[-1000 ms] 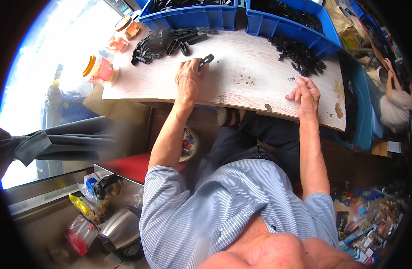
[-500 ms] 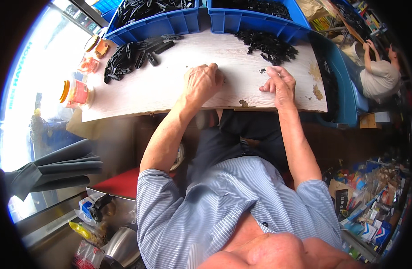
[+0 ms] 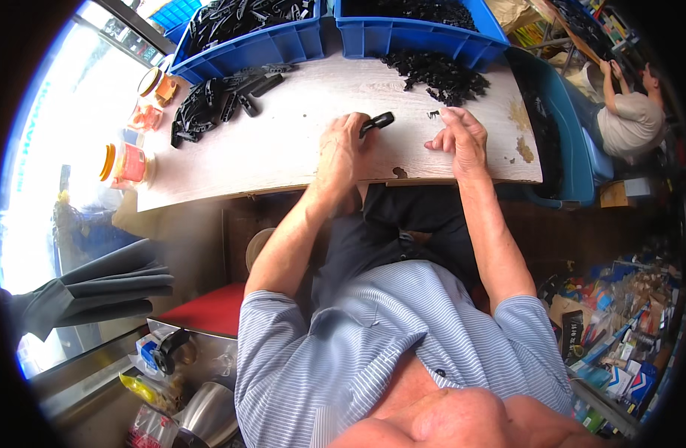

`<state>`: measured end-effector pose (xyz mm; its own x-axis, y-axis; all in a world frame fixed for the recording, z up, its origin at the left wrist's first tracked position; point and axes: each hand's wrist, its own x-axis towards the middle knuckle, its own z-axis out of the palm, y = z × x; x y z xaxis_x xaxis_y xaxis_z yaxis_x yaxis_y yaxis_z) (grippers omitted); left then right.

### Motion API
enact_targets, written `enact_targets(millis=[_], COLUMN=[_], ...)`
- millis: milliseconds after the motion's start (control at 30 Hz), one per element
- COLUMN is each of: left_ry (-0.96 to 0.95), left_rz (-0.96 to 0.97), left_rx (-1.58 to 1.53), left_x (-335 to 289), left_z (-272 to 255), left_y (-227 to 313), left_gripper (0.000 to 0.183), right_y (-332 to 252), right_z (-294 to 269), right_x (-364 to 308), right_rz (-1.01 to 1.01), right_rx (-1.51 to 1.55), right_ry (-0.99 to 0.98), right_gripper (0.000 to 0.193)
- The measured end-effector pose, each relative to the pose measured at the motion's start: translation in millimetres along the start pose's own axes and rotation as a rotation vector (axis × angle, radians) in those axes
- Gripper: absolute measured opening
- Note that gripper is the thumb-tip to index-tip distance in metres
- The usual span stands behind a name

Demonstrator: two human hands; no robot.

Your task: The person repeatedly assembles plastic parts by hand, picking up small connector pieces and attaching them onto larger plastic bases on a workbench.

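Observation:
My left hand (image 3: 339, 149) is closed around a long black plastic piece (image 3: 379, 123), whose rounded end juts out past the fingers toward my right. Close by over the table (image 3: 253, 153), my right hand (image 3: 468, 148) has thumb and forefinger together. A small black toothed plastic part (image 3: 433, 115) shows at those fingertips. The two pieces are apart. Beyond my left hand lies a heap of long black plastic pieces (image 3: 198, 112). A pile of small black parts (image 3: 444, 75) lies beyond my right hand.
Two blue bins (image 3: 253, 54) of black parts stand along the far edge. Lidded jars (image 3: 128, 164) sit at the left. Right of the table is a teal tub (image 3: 578, 190) holding dark material. Another person (image 3: 632, 127) sits farther right. Mixed clutter (image 3: 619, 351) lies at lower right.
My left hand has turned and shifted slightly right, so the long black piece now shows. My right hand stays almost where it was, with the small part at its fingertips.

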<state>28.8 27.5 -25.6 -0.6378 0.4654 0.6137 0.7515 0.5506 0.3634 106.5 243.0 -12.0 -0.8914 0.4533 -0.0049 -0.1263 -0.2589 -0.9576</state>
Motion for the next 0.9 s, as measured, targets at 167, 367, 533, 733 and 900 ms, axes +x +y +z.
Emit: enact_targets(millis=[167, 367, 533, 733, 900], left_ry=[-0.135, -0.171, -0.246, -0.267, -0.250], left_rz=[-0.707, -0.830, -0.797, -0.819, -0.850], left_rx=[-1.150, -1.466, -1.428, -1.448, -1.477], left_x=[6.2, 15.9, 21.0, 25.0, 24.5], left_z=[16.1, 24.1, 25.7, 28.6, 29.5], left_y=[49.4, 72.6, 75.4, 70.2, 70.1], left_gripper=[0.019, 0.022, 0.018, 0.018, 0.018], right_y=[-3.7, -7.6, -4.3, -3.8, -1.1], right_z=[8.7, 10.7, 1.4, -0.2, -2.9], right_x=[-10.1, -14.8, -12.4, -9.6, -5.8], right_rz=[0.028, 0.021, 0.050, 0.050, 0.069], right_rx=[0.148, 0.101, 0.074, 0.027, -0.032], right_ry=[0.008, 0.004, -0.038, -0.051, -0.079], right_gripper=[0.020, 0.015, 0.013, 0.014, 0.015])
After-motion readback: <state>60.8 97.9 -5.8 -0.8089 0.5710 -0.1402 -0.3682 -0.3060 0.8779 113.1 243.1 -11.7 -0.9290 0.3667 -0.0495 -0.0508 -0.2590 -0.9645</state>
